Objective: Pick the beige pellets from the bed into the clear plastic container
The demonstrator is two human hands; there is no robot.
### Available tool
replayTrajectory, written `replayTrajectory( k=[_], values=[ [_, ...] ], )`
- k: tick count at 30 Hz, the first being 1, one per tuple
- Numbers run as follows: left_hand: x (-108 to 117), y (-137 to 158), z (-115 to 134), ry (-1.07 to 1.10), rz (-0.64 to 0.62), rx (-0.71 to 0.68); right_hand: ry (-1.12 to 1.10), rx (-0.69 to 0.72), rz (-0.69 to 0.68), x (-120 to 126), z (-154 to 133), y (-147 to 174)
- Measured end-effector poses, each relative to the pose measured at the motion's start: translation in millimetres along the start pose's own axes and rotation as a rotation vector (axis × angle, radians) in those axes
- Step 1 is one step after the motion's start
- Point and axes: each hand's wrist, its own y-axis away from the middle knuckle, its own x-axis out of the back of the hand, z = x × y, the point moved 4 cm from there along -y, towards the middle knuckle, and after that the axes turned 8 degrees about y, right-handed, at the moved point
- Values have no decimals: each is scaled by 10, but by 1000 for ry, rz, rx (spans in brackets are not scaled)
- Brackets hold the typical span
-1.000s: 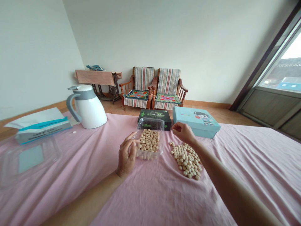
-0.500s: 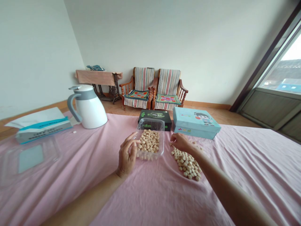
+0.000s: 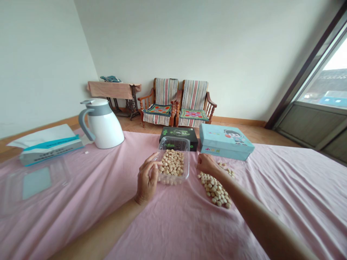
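Observation:
A clear plastic box [image 3: 187, 164] stands in the middle of the table, filled partway with small round beige pieces [image 3: 171, 161] like bite-size biscuits. My left hand [image 3: 148, 177] grips its left wall, thumb and fingers bent around the edge. To the right of the box, a loose pile of the same pieces [image 3: 217, 191] lies directly on the cloth. At the pile's far left end my right hand [image 3: 206, 163] is closed, knuckles up, low over the cloth. Its fingertips are turned away, so whatever it holds is hidden.
Behind the plastic box is a black box [image 3: 192, 135], with a light blue box [image 3: 225, 141] to its right. A white jug [image 3: 104, 124], a tissue pack [image 3: 51, 146] and a clear plastic lid [image 3: 36, 182] stand at left. Pink cloth [image 3: 173, 224] covers the table.
My right hand has curled in and shifted slightly; the piece visible by its fingertips before is out of sight now. My left hand and the plastic box have stayed in place.

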Motion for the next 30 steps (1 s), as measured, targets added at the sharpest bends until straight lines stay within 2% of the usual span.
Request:
replayTrajectory(
  k=[3, 5, 8, 12, 16, 19, 21, 25, 30],
  values=[
    [-2, 3, -1, 6, -4, -2, -41, -27, 136, 103, 56, -8],
    [0, 4, -4, 6, 0, -5, -69, -21, 172, 181, 74, -9],
    [2, 1, -7, 1, 3, -9, -66, 30, 110, 209, 47, -2],
    [0, -4, -3, -9, -7, -10, -4, 88, -43, 39, -9, 7],
    [5, -5, 7, -22, -4, -4, 45, 76, -54, -139, 13, -17],
    [7, -8, 21, -18, -3, -5, -16, 37, -55, -176, 66, -27],
    [6, -10, 27, -13, -3, -4, -71, -9, -18, -107, 98, -18],
    [0, -5, 20, -6, 2, -2, -240, -66, 210, 257, 58, 10],
    [1, 3, -3, -11, 11, 7, -659, 148, 246, 608, -183, -38]
  ],
)
